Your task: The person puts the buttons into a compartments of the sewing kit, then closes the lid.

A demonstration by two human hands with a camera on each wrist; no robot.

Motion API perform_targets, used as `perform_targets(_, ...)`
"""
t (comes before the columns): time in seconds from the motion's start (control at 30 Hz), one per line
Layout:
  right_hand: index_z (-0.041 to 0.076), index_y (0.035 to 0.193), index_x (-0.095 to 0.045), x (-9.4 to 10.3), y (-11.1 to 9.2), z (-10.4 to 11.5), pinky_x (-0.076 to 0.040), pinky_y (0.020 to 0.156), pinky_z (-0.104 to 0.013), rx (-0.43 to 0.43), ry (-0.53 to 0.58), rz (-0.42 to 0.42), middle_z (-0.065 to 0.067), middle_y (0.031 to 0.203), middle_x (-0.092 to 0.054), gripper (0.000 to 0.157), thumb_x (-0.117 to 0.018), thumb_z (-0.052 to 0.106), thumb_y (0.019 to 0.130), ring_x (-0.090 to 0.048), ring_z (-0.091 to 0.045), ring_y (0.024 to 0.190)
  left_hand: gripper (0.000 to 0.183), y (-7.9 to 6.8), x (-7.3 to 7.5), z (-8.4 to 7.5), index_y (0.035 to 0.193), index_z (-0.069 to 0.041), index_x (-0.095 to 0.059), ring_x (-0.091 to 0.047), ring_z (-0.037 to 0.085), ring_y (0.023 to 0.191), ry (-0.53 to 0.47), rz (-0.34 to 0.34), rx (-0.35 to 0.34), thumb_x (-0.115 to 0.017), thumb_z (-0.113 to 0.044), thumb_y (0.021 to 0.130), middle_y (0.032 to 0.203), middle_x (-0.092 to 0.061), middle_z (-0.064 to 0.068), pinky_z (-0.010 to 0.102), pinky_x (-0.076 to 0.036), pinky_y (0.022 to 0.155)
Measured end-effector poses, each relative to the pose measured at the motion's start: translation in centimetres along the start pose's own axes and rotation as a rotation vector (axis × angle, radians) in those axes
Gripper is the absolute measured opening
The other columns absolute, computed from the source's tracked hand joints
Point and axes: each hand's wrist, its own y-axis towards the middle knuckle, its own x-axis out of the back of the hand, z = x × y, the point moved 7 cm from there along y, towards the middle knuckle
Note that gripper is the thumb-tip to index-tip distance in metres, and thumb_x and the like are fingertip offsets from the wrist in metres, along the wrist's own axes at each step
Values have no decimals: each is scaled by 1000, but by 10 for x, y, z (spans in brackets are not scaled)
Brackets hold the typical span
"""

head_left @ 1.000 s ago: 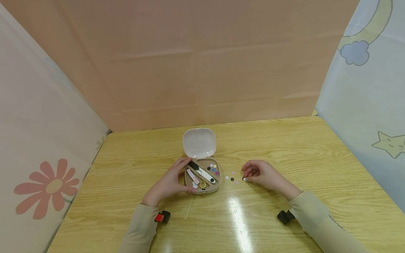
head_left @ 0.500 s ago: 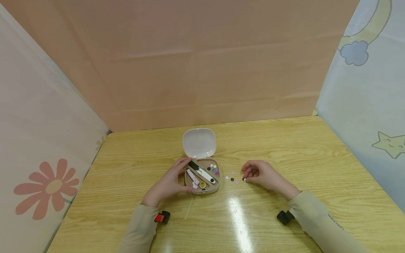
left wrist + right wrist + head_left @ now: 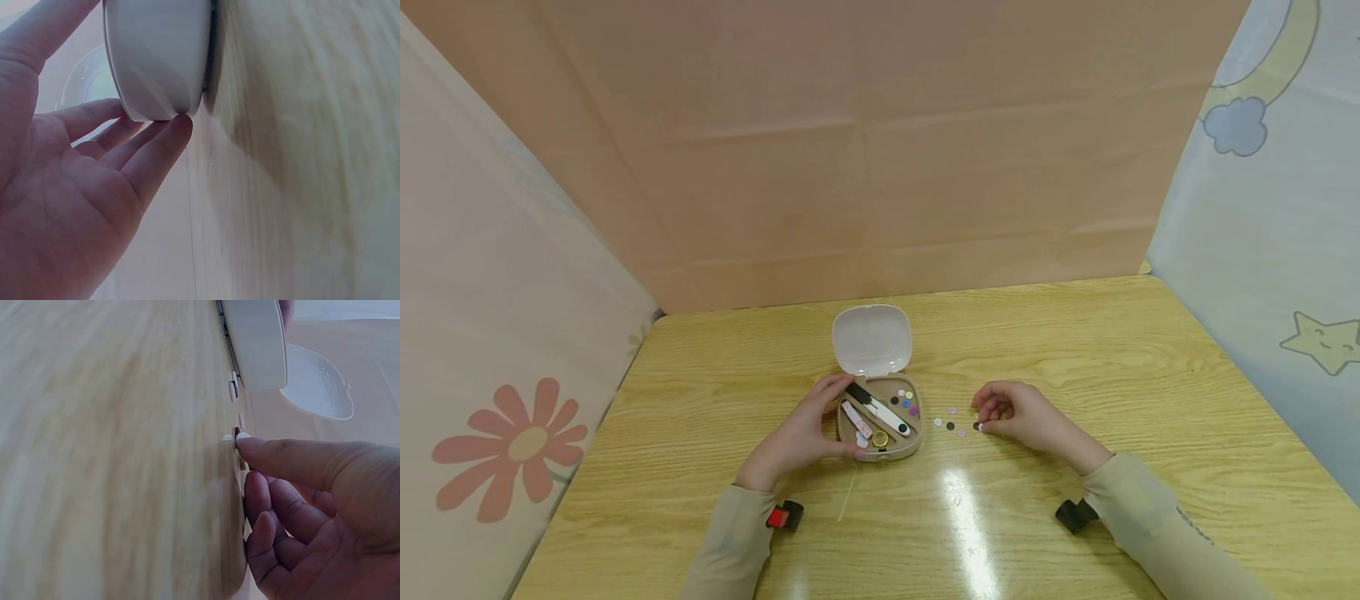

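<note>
An open sewing kit box (image 3: pixel 919 446) lies on the table in the head view, its pale lid (image 3: pixel 872 340) tipped back. My left hand (image 3: pixel 797 433) grips its left side, thumb at the front corner and fingers along the far side. Inside are white-handled scissors (image 3: pixel 887 415), a pink printed strip (image 3: pixel 857 418), a gold round piece (image 3: pixel 881 437) and several coloured buttons (image 3: pixel 907 403). My right hand (image 3: pixel 1018 414) rests by several loose buttons right of the box. Its thumb touches a white button (image 3: pixel 244 435) beside a dark one, while the other fingers curl loosely, apart from the thumb.
Between the box and my right hand lie more buttons, among them a black button (image 3: pixel 951 426) and a pink button (image 3: pixel 952 410). A thin pale strand (image 3: pixel 847 493) runs forward from the box. Cloth walls (image 3: pixel 880 167) border the wooden table (image 3: pixel 700 358).
</note>
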Motion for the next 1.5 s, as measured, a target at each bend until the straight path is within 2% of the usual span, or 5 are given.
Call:
perform_targets(0.33, -6, 101, -61, 0, 0, -1, -51, 63, -26, 4, 5, -6, -14, 86, -62, 22, -70, -9, 82, -59, -29, 78, 105, 0, 0, 0, 150, -16, -31, -31, 14, 133, 19, 0, 7, -88, -38, 65, 147, -29, -9, 36, -34, 107)
perform_targets(0.57, 0, 100, -62, 0, -2, -1, -51, 63, -26, 12, -4, 4, -6, 85, -63, 20, -72, -2, 82, -59, -20, 77, 105, -1, 1, 0, 150, -18, -31, -30, 14, 134, 37, -5, 7, -87, -40, 65, 148, -29, -8, 39, -33, 108)
perform_targets(0.7, 2, 99, -63, 0, -3, -3, -52, 63, -27, 6, 1, -4, -4, 85, -63, 20, -73, 0, 82, -60, -20, 77, 105, -1, 1, 0, 150, -18, -31, -30, 14, 134, 38, -5, 4, -87, -41, 65, 148, -29, -9, 38, -34, 107)
perform_targets(1.5, -2, 104, -61, 6, -9, -1, -54, 72, -28, 19, 47, -18, -8, 88, -63, 23, -71, -3, 83, -63, -22, 82, 104, -1, 1, -4, 150, -16, -31, -31, 16, 134, 25, -5, 9, -87, -37, 65, 148, -29, -6, 37, -35, 107)
